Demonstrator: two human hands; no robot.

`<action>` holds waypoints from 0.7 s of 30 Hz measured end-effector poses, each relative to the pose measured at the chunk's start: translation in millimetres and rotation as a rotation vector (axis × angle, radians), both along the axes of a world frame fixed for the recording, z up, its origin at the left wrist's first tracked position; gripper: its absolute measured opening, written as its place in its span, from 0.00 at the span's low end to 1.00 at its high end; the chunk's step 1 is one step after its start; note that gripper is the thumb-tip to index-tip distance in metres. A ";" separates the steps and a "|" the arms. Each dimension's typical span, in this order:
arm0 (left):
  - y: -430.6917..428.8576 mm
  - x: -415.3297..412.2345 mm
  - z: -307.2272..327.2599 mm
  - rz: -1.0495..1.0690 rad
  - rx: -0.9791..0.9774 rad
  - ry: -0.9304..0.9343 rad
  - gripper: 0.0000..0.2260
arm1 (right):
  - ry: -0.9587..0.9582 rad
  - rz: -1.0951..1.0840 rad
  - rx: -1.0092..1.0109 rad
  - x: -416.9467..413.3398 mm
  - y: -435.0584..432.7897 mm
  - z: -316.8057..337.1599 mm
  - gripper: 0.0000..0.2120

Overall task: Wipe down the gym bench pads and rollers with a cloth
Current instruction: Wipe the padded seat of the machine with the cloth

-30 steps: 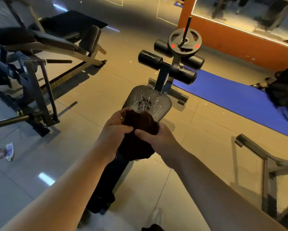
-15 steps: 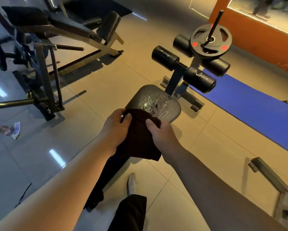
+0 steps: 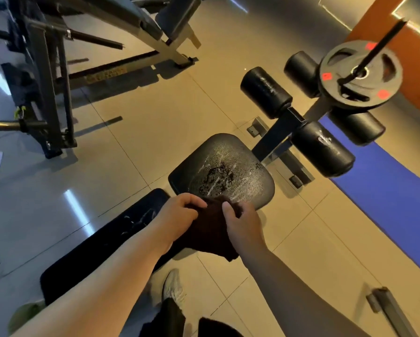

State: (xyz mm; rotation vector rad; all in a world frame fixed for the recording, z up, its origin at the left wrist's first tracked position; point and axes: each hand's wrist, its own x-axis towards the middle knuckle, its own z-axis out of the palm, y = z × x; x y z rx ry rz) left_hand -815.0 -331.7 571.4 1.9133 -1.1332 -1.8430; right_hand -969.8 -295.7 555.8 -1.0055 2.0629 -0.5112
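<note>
A dark brown cloth (image 3: pixel 210 233) hangs bunched between both my hands, just over the near edge of the black seat pad (image 3: pixel 228 164). My left hand (image 3: pixel 179 215) grips its left side with curled fingers. My right hand (image 3: pixel 240 222) pinches its right side. The seat pad carries white streaks and a dark blotch in its middle. A long black back pad (image 3: pixel 102 246) runs toward me under my left forearm. Black foam rollers (image 3: pixel 264 92) (image 3: pixel 323 149) stick out from the post beyond the seat.
A weight plate (image 3: pixel 360 76) sits on a bar above the rollers. A blue mat (image 3: pixel 393 188) lies on the tiled floor at right. Another bench and a rack frame (image 3: pixel 51 93) stand at upper left. My shoe (image 3: pixel 173 288) is below the cloth. A metal frame (image 3: pixel 388 310) is at lower right.
The view has come closer to the bench and tilted down. Both hands keep hold of the cloth and have regathered it at the seat pad's near edge.
</note>
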 end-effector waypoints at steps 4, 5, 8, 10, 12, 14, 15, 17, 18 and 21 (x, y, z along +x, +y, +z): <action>-20.8 -29.2 -39.8 -0.037 -0.108 -0.106 0.13 | -0.024 0.044 -0.001 -32.4 -24.1 -40.4 0.09; -25.4 -38.0 -48.0 -0.056 -0.128 -0.123 0.13 | -0.018 0.065 -0.018 -40.3 -29.1 -49.0 0.08; -35.7 -65.6 -78.6 -0.185 -0.222 -0.218 0.15 | -0.023 0.132 -0.051 -63.3 -42.7 -76.3 0.07; -39.3 -82.4 -99.6 -0.209 -0.271 -0.283 0.18 | -0.061 0.172 -0.054 -79.7 -49.4 -97.5 0.09; -43.6 -97.6 -123.1 -0.178 -0.293 -0.310 0.19 | -0.101 0.262 -0.087 -97.9 -54.4 -120.8 0.18; -49.8 -110.7 -145.7 -0.204 -0.280 -0.338 0.20 | -0.130 0.401 -0.153 -115.8 -60.1 -146.7 0.24; -53.5 -116.0 -158.3 -0.223 -0.280 -0.352 0.20 | -0.115 0.477 -0.164 -122.6 -63.7 -160.0 0.23; -58.5 -124.7 -184.7 -0.201 -0.332 -0.364 0.20 | -0.074 0.550 -0.146 -133.5 -71.9 -186.6 0.19; -60.9 -127.8 -198.0 -0.179 -0.364 -0.367 0.20 | -0.057 0.540 -0.153 -136.3 -76.1 -198.5 0.19; -73.8 -133.3 -231.4 -0.175 -0.476 -0.388 0.20 | -0.005 0.485 -0.244 -138.4 -86.1 -226.6 0.20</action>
